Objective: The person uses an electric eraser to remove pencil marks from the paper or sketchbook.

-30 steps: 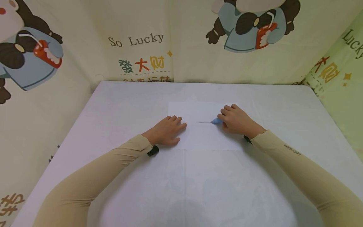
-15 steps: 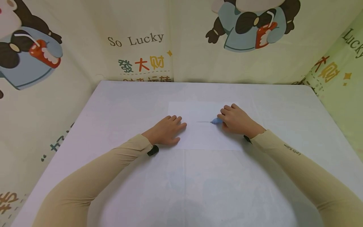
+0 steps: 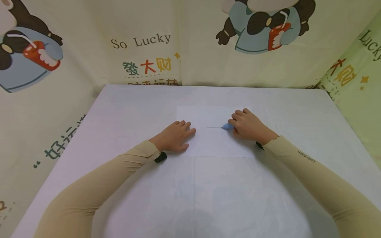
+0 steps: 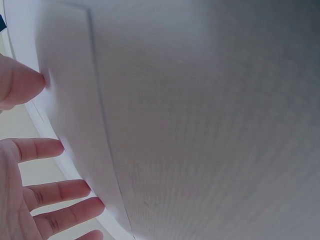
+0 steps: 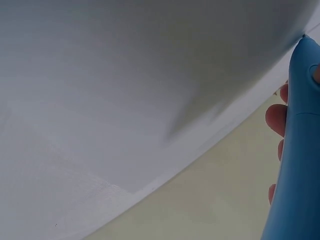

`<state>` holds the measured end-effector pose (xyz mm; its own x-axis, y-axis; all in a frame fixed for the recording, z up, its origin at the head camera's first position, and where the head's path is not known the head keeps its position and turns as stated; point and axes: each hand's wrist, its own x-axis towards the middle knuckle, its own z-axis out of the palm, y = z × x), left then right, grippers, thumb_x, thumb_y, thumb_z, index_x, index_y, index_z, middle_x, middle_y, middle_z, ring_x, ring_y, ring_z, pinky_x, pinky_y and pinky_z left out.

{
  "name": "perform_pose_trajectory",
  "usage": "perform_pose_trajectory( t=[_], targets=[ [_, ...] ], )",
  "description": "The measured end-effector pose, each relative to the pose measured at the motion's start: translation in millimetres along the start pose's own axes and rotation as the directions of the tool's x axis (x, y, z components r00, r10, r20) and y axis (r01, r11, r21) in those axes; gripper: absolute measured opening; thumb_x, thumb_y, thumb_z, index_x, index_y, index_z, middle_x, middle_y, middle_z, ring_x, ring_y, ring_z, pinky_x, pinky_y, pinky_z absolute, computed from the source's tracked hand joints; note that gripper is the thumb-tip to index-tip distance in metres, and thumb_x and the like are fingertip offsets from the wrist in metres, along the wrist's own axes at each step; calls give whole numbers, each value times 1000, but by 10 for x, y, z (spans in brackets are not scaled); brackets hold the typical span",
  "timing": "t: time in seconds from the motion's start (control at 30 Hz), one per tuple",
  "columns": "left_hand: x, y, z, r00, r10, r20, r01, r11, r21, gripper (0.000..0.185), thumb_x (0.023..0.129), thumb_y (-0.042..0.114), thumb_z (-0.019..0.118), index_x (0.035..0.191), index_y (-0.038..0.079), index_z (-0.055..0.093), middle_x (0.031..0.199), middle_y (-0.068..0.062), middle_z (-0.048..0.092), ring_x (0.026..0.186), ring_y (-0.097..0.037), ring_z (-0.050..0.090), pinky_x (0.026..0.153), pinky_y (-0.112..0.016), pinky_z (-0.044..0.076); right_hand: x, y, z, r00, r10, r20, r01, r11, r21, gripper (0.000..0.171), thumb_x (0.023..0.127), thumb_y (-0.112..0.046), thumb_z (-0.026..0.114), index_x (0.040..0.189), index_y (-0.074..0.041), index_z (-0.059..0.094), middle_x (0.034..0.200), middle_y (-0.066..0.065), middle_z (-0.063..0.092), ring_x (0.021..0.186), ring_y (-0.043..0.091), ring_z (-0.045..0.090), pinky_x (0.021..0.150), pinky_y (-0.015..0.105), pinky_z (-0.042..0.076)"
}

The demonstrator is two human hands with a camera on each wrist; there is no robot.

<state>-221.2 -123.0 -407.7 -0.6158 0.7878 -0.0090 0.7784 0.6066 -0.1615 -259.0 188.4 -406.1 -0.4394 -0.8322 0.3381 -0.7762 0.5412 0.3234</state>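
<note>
A white sheet of paper (image 3: pixel 205 145) lies on the white table, with a short thin line (image 3: pixel 212 127) across its middle. My right hand (image 3: pixel 248 126) grips a thick blue pen (image 3: pixel 227 126) whose pointed tip is at the line's right end. In the right wrist view, the pen (image 5: pixel 295 150) shows an oval button near its tip, with a fingertip on it; most of that hand is out of frame. My left hand (image 3: pixel 174 136) rests on the paper's left part with fingers spread. The left wrist view shows its fingertips (image 4: pixel 75 212) against the sheet.
The white table (image 3: pixel 143 205) stretches around the paper on every side. Cream cloth (image 3: pixel 196 66) printed with cartoon figures and lettering hangs behind the table and along both sides. Dark wrist devices (image 3: pixel 160 157) sit under both wrists.
On the left cloth, the prints shift leftward and more lettering shows by the table edge. Both hands, the pen and the line look the same.
</note>
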Motion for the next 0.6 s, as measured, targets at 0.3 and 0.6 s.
perform_pose_trajectory(
  t=[0.3, 0.6],
  targets=[
    [19, 0, 27, 999, -8, 37, 8, 1000, 2, 45, 85, 35, 54, 124, 12, 49, 113, -11, 54, 97, -26, 53, 86, -39, 45, -22, 19, 26, 1000, -11, -17, 11, 1000, -3, 12, 69, -8, 63, 80, -5, 62, 70, 9, 56, 70, 27, 52, 62, 36, 37],
    [19, 19, 31, 999, -14, 31, 14, 1000, 2, 45, 85, 34, 53, 123, 12, 49, 114, -11, 54, 99, -26, 53, 87, -39, 45, -30, 22, 27, 1000, -2, -10, 2, 1000, -1, 12, 69, -8, 63, 81, -5, 62, 71, 9, 56, 71, 26, 52, 63, 36, 38]
  ],
)
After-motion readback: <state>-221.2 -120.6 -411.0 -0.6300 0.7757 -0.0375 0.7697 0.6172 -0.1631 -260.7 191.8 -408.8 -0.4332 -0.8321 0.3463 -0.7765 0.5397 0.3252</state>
